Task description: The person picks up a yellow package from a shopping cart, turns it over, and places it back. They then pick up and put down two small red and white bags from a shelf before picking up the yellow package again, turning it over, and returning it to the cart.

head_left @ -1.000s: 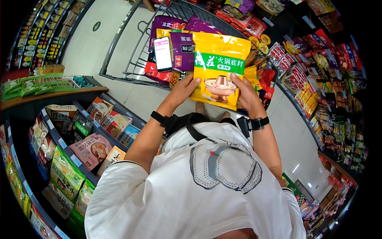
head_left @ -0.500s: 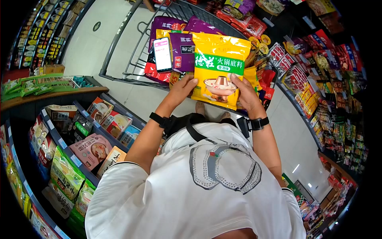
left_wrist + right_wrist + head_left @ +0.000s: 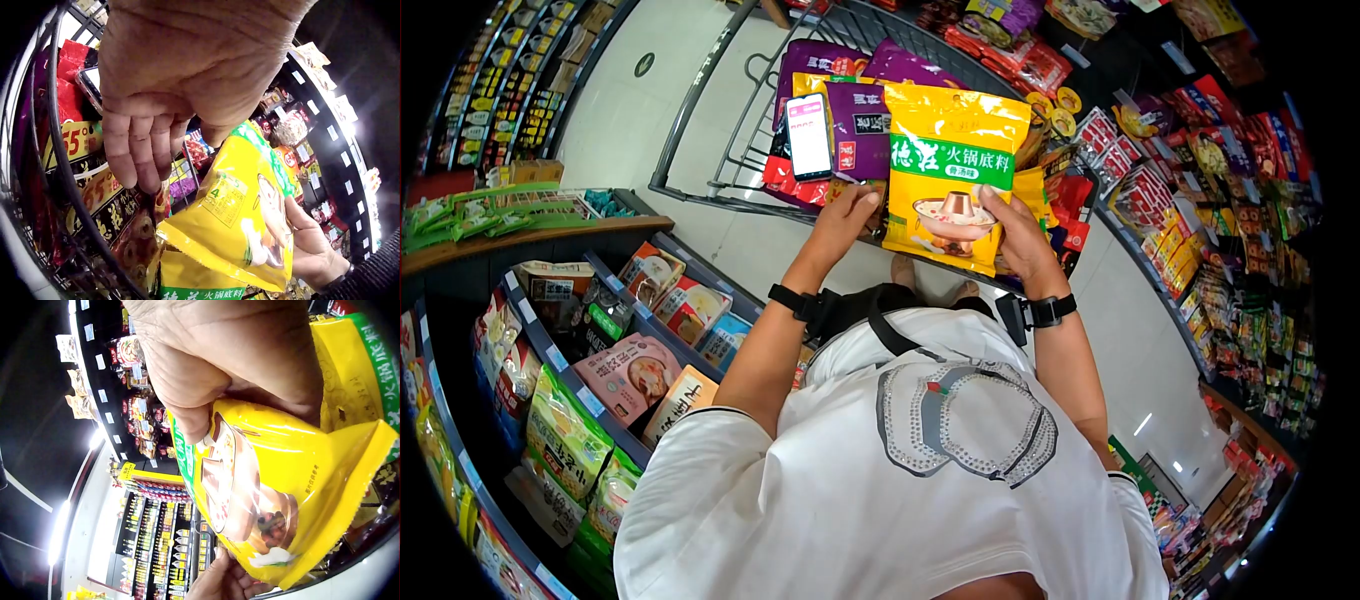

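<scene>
My right hand (image 3: pixel 1022 232) grips a yellow bag of hotpot soup base (image 3: pixel 955 150) by its right side, thumb on the printed front. The bag has a green band and a picture of a copper hotpot, and it hangs over the shopping cart (image 3: pixel 700 190). Left of the bag, my left hand (image 3: pixel 843 222) is held apart from it. In the left wrist view that hand's fingers (image 3: pixel 140 147) reach down loosely with nothing in them. Below them lie dark packets (image 3: pixel 115 219) printed in gold.
A phone (image 3: pixel 808 136) with a lit screen rests among purple bags (image 3: pixel 855 118) in the cart. Shelves of boxed and bagged food (image 3: pixel 630 375) stand at the left. Racks of packets (image 3: pixel 1240 220) line the right side, with pale floor (image 3: pixel 1135 340) between.
My left hand has let go of the yellow bag's left edge and moved a little to the left. The right hand and the bag stay nearly in place.
</scene>
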`<state>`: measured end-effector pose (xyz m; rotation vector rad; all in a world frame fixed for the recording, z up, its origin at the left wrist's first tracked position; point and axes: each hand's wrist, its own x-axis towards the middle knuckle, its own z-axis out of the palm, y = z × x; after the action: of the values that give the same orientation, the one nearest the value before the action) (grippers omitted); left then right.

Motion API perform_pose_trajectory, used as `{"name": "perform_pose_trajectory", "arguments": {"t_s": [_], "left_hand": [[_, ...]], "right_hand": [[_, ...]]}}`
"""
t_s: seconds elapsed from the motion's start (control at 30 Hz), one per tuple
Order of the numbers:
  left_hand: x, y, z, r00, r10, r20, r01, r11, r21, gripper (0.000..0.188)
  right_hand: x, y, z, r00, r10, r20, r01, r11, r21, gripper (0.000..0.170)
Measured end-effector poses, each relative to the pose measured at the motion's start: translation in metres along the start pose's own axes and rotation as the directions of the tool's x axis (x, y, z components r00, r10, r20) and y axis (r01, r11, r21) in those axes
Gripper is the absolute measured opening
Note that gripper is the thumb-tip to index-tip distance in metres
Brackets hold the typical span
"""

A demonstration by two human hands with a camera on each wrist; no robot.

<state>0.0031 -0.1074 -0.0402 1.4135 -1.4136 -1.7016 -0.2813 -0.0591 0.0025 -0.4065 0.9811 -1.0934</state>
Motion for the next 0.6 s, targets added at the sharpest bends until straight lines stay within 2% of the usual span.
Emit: {"name": "perform_pose_trajectory", "arguments": {"t_s": [0.6], "left_hand": [[0.0003,0.0005,-0.0021,1.000,0.010,0.006,-0.010,0.997,0.080,0.035]], "right_hand": [[-0.0047,-0.0037,0.0027,0.999,-0.024,-0.030,0.021,0.996,-0.087,0.039]]}}
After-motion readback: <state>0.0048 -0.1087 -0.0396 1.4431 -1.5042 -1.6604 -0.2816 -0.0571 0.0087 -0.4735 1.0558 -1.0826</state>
